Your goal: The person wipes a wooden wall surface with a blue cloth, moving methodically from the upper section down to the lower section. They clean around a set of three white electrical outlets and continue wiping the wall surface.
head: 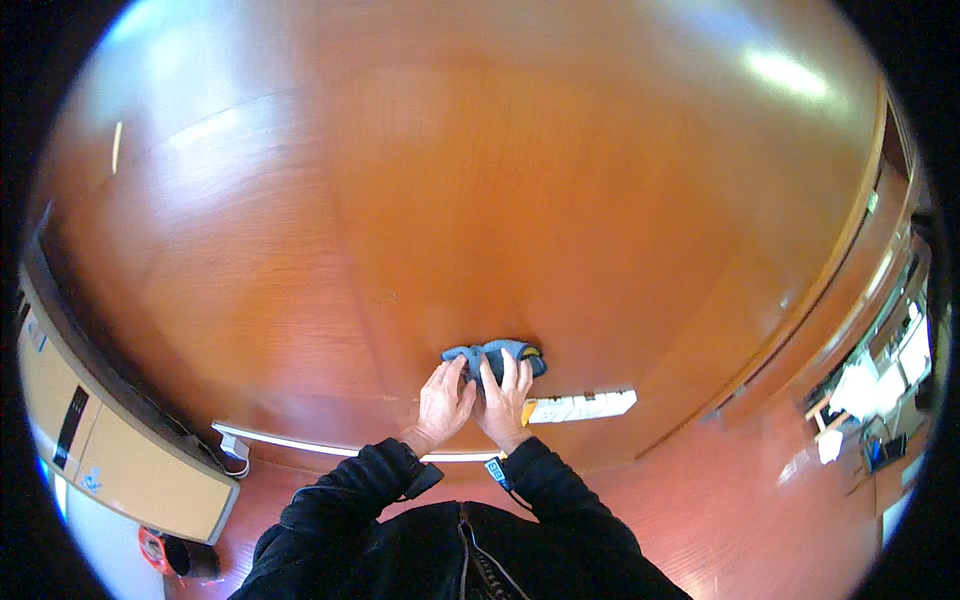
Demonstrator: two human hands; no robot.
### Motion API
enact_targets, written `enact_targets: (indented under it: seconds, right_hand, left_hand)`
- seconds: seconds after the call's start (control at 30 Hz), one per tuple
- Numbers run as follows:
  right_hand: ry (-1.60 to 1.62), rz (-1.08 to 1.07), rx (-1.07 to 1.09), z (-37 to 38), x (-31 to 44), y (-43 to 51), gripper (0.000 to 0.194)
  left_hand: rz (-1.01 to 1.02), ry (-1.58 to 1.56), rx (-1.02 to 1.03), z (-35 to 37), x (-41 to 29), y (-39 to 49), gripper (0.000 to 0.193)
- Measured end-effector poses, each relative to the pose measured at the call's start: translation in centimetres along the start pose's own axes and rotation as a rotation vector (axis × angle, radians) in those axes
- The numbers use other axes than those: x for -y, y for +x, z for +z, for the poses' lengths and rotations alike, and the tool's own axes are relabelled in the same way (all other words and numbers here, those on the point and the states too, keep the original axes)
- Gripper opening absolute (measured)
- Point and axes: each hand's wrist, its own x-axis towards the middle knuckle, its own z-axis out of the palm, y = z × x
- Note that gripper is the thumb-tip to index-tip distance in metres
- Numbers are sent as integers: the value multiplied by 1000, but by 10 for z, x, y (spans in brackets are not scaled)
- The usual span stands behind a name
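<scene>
Bunched up on the broad reddish-brown wooden surface [525,225] lies a blue-grey cloth [491,349] with a dark underside and a small yellow patch. My left hand [444,401] grips its left part with bent fingers. Beside it, my right hand [502,390] has its fingers over the cloth's middle and right side. The two hands are close together, thumbs nearly touching. Just right of my right wrist sits a white strip [581,406] with dark gaps and faint marks, a yellow piece [529,411] at its near end.
A long white strip [292,441] runs along the wood's near edge to a white box with a cable [234,447]. Left stands a beige cabinet [157,472], with a black-and-red bin [180,553] below. The reddish floor [720,495] leads to cluttered furniture [862,397] at right.
</scene>
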Motion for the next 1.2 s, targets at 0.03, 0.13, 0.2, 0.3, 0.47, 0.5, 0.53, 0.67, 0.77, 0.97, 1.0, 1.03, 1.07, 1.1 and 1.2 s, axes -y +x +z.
enact_targets:
  seconds: [0.03, 0.13, 0.2, 0.3, 0.47, 0.5, 0.53, 0.67, 0.77, 0.97, 1.0, 1.03, 1.07, 1.1, 1.2]
  right_hand:
    - [16, -8, 5, -4, 0, 4, 58]
    - [-30, -106, 20, -24, -4, 26, 56]
    - [-78, -179, -113, -39, -10, 63, 56]
    - [-107, -138, -136, -60, -19, 123, 55]
    - [-98, -217, -188, -63, -18, 132, 54]
    - [-85, -229, -216, -61, -17, 124, 54]
    - [-140, -203, -180, -58, -18, 120, 56]
    - [-232, -193, -225, -63, -22, 123, 53]
    - [-249, -167, -81, -88, -21, 129, 55]
    - [20, -230, -50, -111, -17, 128, 59]
    - [82, -239, -46, -110, -18, 126, 57]
    - [155, -253, -59, -110, -18, 124, 55]
    - [195, -266, -73, -109, -19, 122, 55]
    - [226, -252, -59, -109, -19, 120, 53]
    - [179, -270, -99, -113, -22, 122, 45]
  left_hand:
    - [11, 11, 4, -4, -2, 3, 44]
    - [81, 55, -14, -12, -10, 14, 41]
    - [226, 114, -78, -16, -21, 31, 41]
    - [300, 132, -133, -24, -40, 68, 44]
    - [324, 64, -347, -29, -64, 85, 46]
    - [313, 46, -351, -26, -67, 77, 46]
    - [369, 19, -325, -22, -69, 71, 45]
    - [450, -95, -208, -2, -76, 58, 43]
    - [278, -140, -264, 8, -76, 64, 47]
    - [334, 31, -328, 15, -75, 75, 51]
    - [316, 54, -336, 15, -73, 79, 54]
    - [301, 86, -368, 14, -71, 84, 54]
    - [272, 135, -397, 12, -70, 88, 53]
    - [232, 181, -423, 9, -68, 92, 52]
    - [276, 277, -534, -3, -66, 112, 51]
